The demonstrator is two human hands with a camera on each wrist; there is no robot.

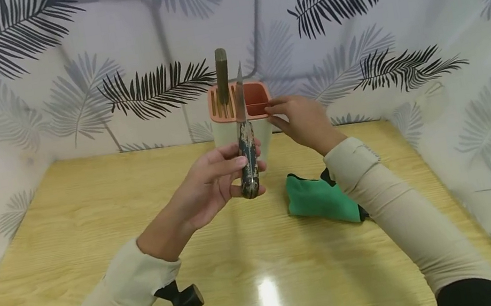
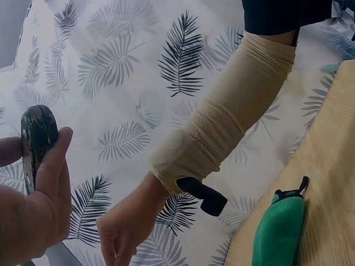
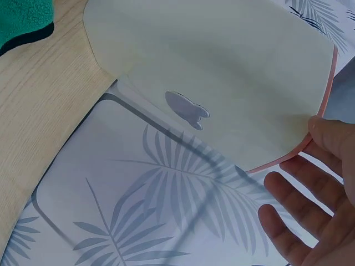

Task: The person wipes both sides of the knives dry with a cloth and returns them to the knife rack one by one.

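Note:
My left hand (image 1: 215,177) holds a kitchen knife (image 1: 248,160) by its dark, mottled handle, thumb across the front. Its blade points up and overlaps the knife holder in the head view. In the left wrist view the knife handle (image 2: 37,138) shows between the fingers. That holder (image 1: 266,130) is a pale block with an orange slotted top, upright at the table's back edge. My right hand (image 1: 303,119) pinches its right rim; in the right wrist view the thumb lies at the orange rim (image 3: 327,91). A second knife's wooden handle (image 1: 222,73) rises from the slots.
A green fleece cloth item (image 1: 318,197) with black trim lies on the wooden table (image 1: 92,227) below my right forearm. Leaf-patterned sheeting (image 1: 354,43) hangs behind and at both sides of the table.

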